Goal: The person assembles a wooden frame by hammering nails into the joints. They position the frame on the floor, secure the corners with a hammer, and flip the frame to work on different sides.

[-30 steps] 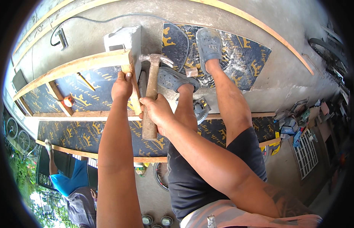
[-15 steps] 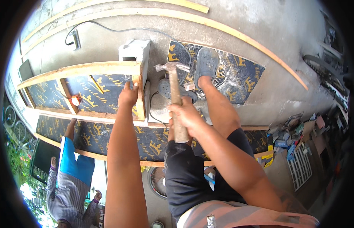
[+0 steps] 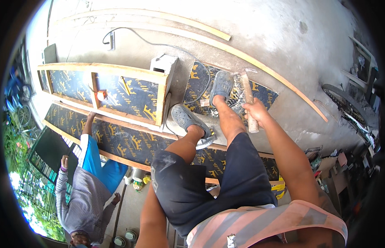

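Concrete floor (image 3: 275, 41): pale grey, it carries the panels, the wood and the block.
Dark panel (image 3: 159, 142): long, with gold crown pattern.
Framed panel (image 3: 118, 69): it lies along the upper edge of the dark panel.
Co-worker (image 3: 87, 186): in blue shorts, at the lower left edge of the dark panel.
Wood strips (image 3: 263, 67): two, beyond the upper edge of the loose board.
Loose board (image 3: 263, 97): right shoe (image 3: 222, 84) stands on it, left shoe (image 3: 188, 118) near its lower left corner.
Left forearm (image 3: 154, 215): it goes behind the knee; the left hand is hidden, so I cannot tell its grip.
Hollow block (image 3: 169, 64): at the upper right corner of the framed panel.
Hammer (image 3: 247, 89): seen over the right part of the loose board, its head pointing away from the person.
Right hand (image 3: 256, 110): its grip is clamped on the hammer's handle.
Orange object (image 3: 101, 95): small, beside a crosspiece inside the framed panel.
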Available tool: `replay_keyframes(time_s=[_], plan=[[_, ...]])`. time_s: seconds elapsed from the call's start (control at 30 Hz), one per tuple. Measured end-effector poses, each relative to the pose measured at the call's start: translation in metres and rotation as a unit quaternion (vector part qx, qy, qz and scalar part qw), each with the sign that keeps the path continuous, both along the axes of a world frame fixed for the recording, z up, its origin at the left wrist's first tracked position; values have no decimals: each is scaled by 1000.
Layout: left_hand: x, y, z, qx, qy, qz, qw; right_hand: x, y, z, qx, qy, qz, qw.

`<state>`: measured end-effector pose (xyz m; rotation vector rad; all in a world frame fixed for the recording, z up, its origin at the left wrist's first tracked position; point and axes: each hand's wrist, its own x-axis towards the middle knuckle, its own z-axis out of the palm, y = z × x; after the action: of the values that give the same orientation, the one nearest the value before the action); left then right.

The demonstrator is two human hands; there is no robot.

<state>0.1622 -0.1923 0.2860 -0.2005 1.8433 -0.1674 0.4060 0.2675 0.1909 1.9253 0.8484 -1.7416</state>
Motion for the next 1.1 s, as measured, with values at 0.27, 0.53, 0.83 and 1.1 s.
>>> replay_keyframes(time_s=[0.27, 0.53, 0.83, 1.1], plan=[[-16, 26, 10, 32, 32, 169, 985, 8, -20, -8, -36, -24, 6, 999], [-111, 66, 21, 101, 176, 431, 879, -56, -55, 2, -78, 55, 15, 995], [-133, 370, 90, 397, 173, 47, 900, -205, -21, -27, -57, 137, 47, 988], [-90, 405, 17, 347, -8, -278, 895, -269, -2, -55, -83, 125, 162, 975]])
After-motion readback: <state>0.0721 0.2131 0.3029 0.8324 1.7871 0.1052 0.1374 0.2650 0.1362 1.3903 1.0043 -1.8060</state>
